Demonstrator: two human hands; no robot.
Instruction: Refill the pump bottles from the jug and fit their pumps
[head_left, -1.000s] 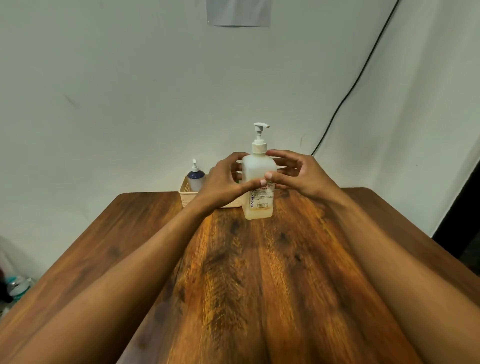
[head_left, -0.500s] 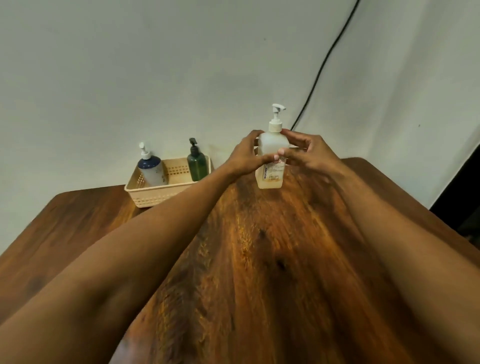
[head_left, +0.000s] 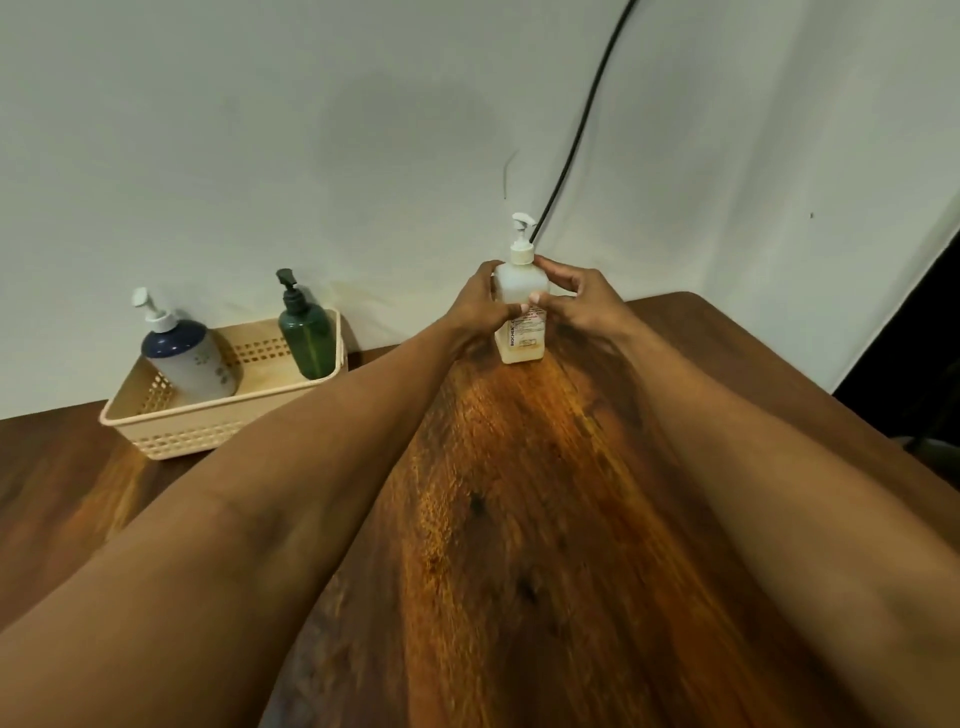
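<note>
Standing upright, translucent pump bottle (head_left: 521, 291) holds yellowish liquid.

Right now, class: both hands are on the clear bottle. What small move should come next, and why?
Probably let go. The clear bottle stands upright on the table with its pump fitted, both the left hand and right hand steadying it. The basket bottles also carry pumps.
</note>
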